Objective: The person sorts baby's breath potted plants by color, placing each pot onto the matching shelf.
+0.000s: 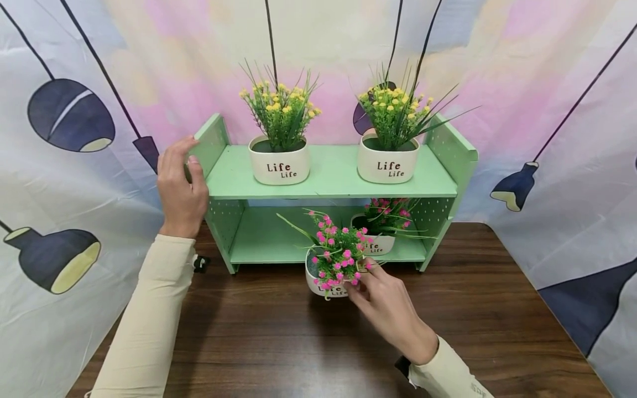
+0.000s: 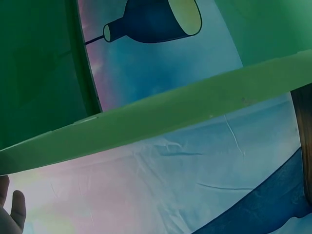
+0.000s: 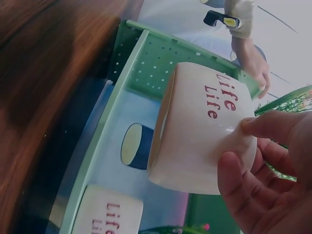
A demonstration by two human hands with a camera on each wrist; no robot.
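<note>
My right hand point(image 1: 390, 309) grips a white oval pot point(image 1: 314, 276) lettered "Life Life", planted with pink flowers point(image 1: 343, 257). In the right wrist view, thumb and fingers pinch one end of this pot point(image 3: 204, 131), which is held off the table in front of the lower shelf. At the top front corner of the left side panel of a green two-tier shelf point(image 1: 328, 190), my left hand point(image 1: 181, 190) touches the panel with loosely bent fingers. The left wrist view shows only two of its fingertips point(image 2: 18, 209), beside a green edge.
Two matching pots point(image 1: 278, 166) with yellow flowers stand apart on the upper tier. Another pink-flowered pot point(image 1: 383, 245) sits at the right of the lower tier, partly hidden by the held plant. The shelf stands on a dark wooden table point(image 1: 259, 342) before a patterned curtain point(image 1: 328, 33).
</note>
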